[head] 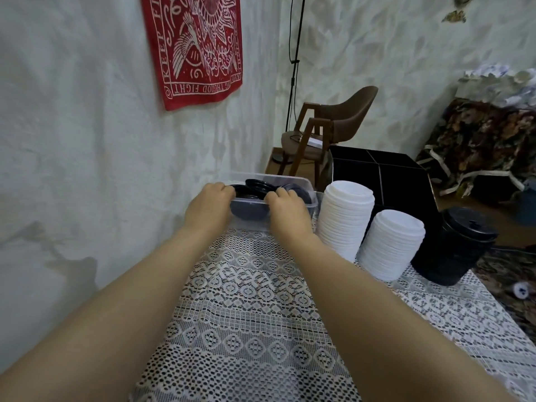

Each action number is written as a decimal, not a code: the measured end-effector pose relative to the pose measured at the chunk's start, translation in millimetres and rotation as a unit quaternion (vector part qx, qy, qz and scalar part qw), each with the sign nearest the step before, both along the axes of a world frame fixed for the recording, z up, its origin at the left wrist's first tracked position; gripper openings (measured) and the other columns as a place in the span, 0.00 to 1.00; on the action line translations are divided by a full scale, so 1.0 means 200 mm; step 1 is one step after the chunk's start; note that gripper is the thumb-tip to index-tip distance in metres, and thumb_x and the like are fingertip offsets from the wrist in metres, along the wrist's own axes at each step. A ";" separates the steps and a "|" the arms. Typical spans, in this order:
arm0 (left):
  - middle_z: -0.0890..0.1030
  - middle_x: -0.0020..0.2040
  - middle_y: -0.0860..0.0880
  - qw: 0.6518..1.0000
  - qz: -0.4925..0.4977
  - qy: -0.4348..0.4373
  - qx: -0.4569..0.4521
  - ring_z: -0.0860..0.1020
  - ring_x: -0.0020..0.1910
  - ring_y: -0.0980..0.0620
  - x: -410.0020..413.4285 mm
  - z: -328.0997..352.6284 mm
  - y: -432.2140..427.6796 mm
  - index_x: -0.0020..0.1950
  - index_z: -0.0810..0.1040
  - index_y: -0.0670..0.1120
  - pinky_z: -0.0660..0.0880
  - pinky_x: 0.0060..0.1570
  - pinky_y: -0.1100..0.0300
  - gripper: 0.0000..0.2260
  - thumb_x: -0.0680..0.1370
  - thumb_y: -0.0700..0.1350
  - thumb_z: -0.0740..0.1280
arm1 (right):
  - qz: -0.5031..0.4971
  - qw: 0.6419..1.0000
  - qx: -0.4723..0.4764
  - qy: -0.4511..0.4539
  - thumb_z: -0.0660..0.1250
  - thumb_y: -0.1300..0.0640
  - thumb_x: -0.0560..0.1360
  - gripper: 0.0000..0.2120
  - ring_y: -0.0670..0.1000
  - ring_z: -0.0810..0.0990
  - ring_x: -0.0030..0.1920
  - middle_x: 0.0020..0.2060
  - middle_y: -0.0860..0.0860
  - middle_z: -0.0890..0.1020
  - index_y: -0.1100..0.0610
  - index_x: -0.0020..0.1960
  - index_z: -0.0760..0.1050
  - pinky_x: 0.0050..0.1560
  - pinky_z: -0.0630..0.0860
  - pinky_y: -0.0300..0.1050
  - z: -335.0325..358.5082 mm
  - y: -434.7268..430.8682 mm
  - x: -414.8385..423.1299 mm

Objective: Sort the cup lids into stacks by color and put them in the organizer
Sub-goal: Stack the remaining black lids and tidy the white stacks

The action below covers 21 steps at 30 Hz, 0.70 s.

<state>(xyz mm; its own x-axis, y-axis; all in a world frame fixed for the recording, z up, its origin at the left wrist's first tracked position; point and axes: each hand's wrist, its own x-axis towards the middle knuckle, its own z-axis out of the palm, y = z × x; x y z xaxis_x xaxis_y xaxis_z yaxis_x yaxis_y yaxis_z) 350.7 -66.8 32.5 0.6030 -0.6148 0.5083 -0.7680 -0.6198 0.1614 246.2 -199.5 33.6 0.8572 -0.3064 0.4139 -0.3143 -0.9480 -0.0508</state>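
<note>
Hands work at the far end of the table, both at one clear bin (308, 189).

1. Left hand (209, 205): fingers curled over the near rim of the bin at its left corner. The fingertips are inside the bin and hidden. The hand grips the rim.
2. Right hand (285, 206): fingers curled over the same near rim, further right, knuckles up. The fingertips reach in among the lids and cannot be seen. The hand grips the rim. Whether it also touches a lid cannot be told.
3. Black lids (258, 185): loose in the bin, overlapping and tilted, some showing through the clear wall between the two hands.
4. Tall white stack (345, 216): white lids nested, standing on the cloth (249, 320) just right of the bin and leaning slightly.
5. Short white stack (392, 245): white lids, just beside the tall one and nearer the camera.
6. Black stack (456, 246): black lids, right of the short white stack, at the table's right edge.
7. Organizer (377, 166): black box split into compartments by crossed partitions, behind the white stacks. Its contents cannot be made out.

Beyond the table are a brown chair (333, 126), a white wall (72, 126) and a red banner (197, 44) hung on it.
</note>
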 end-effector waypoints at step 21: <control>0.77 0.42 0.45 0.992 -0.029 -0.023 -0.120 0.70 0.43 0.48 -0.58 -0.08 0.69 0.46 0.79 0.39 0.71 0.33 0.54 0.16 0.64 0.22 0.71 | 0.131 0.976 0.003 -0.171 0.73 0.71 0.53 0.22 0.55 0.75 0.34 0.35 0.52 0.78 0.60 0.46 0.83 0.31 0.71 0.44 -0.07 0.56 -0.56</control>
